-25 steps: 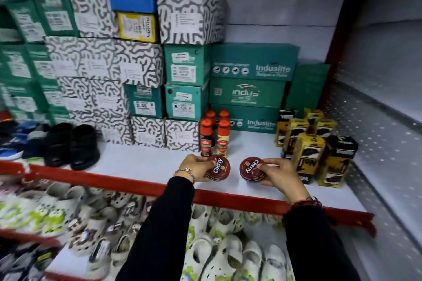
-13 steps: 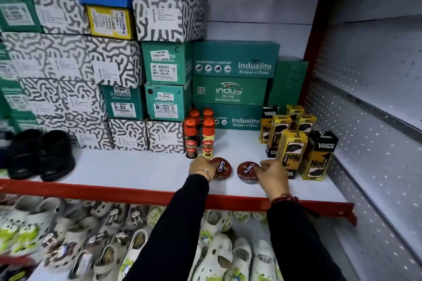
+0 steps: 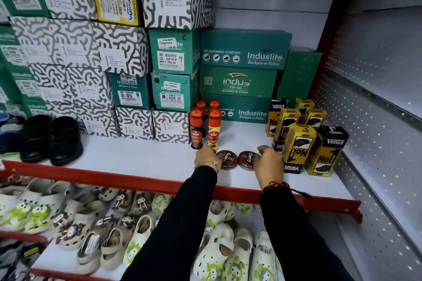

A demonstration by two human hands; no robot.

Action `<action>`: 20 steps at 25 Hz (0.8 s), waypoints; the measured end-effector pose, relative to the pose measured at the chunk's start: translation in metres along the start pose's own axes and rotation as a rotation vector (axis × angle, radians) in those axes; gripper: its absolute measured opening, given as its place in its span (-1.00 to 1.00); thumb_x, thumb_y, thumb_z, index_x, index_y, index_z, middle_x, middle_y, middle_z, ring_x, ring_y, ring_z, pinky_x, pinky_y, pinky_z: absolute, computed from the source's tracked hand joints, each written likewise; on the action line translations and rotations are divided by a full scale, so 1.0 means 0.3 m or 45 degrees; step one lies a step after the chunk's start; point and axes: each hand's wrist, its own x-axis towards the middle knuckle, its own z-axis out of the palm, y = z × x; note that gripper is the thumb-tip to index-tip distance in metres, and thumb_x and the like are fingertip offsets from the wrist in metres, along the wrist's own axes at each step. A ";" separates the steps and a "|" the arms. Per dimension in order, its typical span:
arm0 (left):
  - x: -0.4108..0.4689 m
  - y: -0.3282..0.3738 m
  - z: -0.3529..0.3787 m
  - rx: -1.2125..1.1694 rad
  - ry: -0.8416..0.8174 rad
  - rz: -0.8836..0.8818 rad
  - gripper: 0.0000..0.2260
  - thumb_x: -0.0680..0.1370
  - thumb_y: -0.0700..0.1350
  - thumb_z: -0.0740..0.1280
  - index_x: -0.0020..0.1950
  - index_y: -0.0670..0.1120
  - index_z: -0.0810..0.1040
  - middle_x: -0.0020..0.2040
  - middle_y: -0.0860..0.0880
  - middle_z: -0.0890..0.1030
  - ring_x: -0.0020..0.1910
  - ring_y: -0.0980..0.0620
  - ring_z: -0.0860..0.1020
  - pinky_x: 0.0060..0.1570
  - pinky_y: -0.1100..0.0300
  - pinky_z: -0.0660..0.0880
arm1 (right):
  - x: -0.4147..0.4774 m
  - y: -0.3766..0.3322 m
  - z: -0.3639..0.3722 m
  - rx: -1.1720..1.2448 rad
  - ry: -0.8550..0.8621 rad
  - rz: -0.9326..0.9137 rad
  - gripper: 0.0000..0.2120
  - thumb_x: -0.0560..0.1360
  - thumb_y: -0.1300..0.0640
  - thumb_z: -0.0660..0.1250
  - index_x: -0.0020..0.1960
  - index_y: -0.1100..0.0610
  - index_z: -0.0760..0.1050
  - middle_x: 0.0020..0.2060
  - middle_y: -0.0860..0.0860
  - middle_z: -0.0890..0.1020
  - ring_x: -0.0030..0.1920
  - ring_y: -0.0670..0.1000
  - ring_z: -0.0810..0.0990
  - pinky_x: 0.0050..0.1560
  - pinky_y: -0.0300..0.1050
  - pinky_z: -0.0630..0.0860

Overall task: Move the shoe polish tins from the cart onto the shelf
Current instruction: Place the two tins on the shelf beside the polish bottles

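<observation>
Two round dark-red shoe polish tins marked "Cherry" lie side by side on the white shelf (image 3: 141, 157), just behind its red front edge. My left hand (image 3: 205, 157) grips the left tin (image 3: 228, 158) from its left side. The right tin (image 3: 247, 159) is held at its right edge by my right hand (image 3: 269, 163). The tins nearly touch each other. Both sit a little tilted under my fingers. No cart is in view.
Several red-capped Kiwi polish bottles (image 3: 196, 128) stand right behind the tins. Yellow and black Venus boxes (image 3: 299, 143) crowd the right. Stacked shoe boxes (image 3: 175, 52) fill the back, black shoes (image 3: 50, 139) sit at left, and clogs (image 3: 127, 223) fill the lower shelf.
Both hands have carried the tins forward and down from above the shelf edge onto the shelf, in front of the Kiwi bottles. The camera has moved closer.
</observation>
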 end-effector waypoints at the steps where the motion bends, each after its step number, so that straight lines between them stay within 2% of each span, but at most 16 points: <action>1: -0.006 -0.001 -0.007 0.008 0.040 0.027 -0.68 0.51 -0.02 0.35 0.17 -0.18 0.62 0.14 -0.19 0.67 0.10 -0.22 0.64 0.14 0.07 0.56 | -0.008 -0.010 -0.010 -0.001 0.019 -0.050 -0.67 0.54 0.19 0.24 0.27 0.20 0.56 0.16 0.20 0.67 0.16 0.21 0.64 0.18 0.01 0.55; 4: -0.051 -0.006 -0.054 0.000 0.222 0.136 -0.69 0.55 -0.03 0.27 0.17 -0.20 0.60 0.15 -0.25 0.63 0.15 -0.25 0.59 0.10 0.04 0.51 | -0.042 -0.051 -0.046 0.054 0.035 -0.228 -0.63 0.59 0.07 0.18 0.33 0.19 0.49 0.26 0.17 0.59 0.22 0.19 0.59 0.18 -0.02 0.51; 9: -0.180 -0.089 -0.168 -0.084 0.530 0.251 -0.70 0.56 -0.03 0.20 0.18 -0.10 0.61 0.13 -0.16 0.62 0.14 -0.16 0.57 0.13 0.08 0.47 | -0.132 -0.149 -0.046 0.155 -0.094 -0.472 -0.56 0.58 0.00 0.17 0.40 0.17 0.42 0.36 0.12 0.52 0.33 0.11 0.50 0.30 -0.12 0.40; 14: -0.333 -0.275 -0.339 -0.095 0.794 0.291 -0.73 0.56 -0.05 0.20 0.14 -0.08 0.62 0.03 -0.11 0.63 -0.01 -0.11 0.59 0.03 0.18 0.43 | -0.342 -0.280 0.040 0.270 -0.218 -0.721 -0.59 0.56 -0.02 0.20 0.32 0.14 0.50 0.27 0.09 0.59 0.24 0.10 0.57 0.25 -0.11 0.46; 16: -0.404 -0.403 -0.425 -0.041 0.861 0.294 -0.72 0.57 -0.02 0.20 0.13 -0.09 0.62 0.04 -0.13 0.63 0.01 -0.09 0.58 0.05 0.17 0.45 | -0.471 -0.333 0.102 0.343 -0.317 -0.753 -0.61 0.56 -0.01 0.21 0.31 0.13 0.52 0.27 0.07 0.60 0.27 0.05 0.56 0.31 -0.11 0.46; 20: -0.554 -0.761 -0.623 -0.019 0.876 0.158 -0.73 0.58 0.00 0.22 0.10 -0.12 0.61 0.02 -0.16 0.63 -0.06 -0.11 0.59 0.01 0.07 0.53 | -0.790 -0.447 0.262 0.461 -0.469 -0.729 -0.68 0.53 -0.01 0.25 0.18 0.09 0.62 0.10 0.01 0.70 0.10 -0.05 0.66 0.18 -0.14 0.55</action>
